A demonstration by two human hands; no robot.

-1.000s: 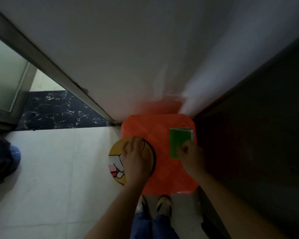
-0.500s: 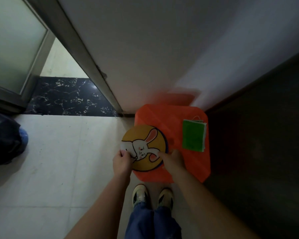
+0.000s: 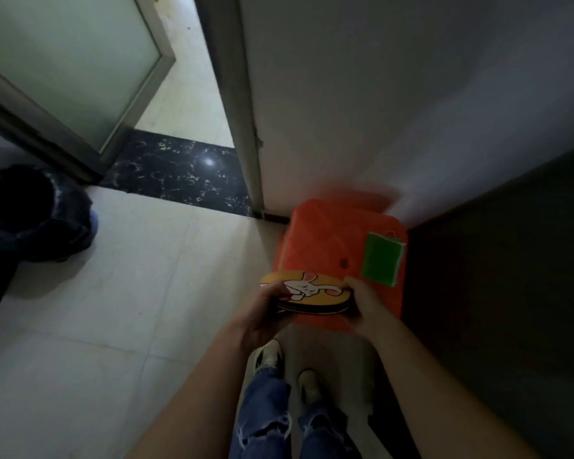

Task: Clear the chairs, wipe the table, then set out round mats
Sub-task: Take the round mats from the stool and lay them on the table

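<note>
**Orange stool** [image 3: 325, 236]: plastic, square seat, set in the corner against the white wall.

**Black-lined bin** [image 3: 30, 210]: on the floor, well to the left of the stool.

**Round mats** [image 3: 315, 294]: thin stack, rabbit picture on top, at the stool's near-left edge. It may be lifted clear of the seat, but the light is too dim to be sure.

**Left hand** [image 3: 262, 309]: fingers curled round the stack's left rim.

**Right hand** [image 3: 368, 303]: fingers curled round the stack's right rim.

**Green pad** [image 3: 382, 259]: lying flat on the stool's right side, apart from the mats.
</note>
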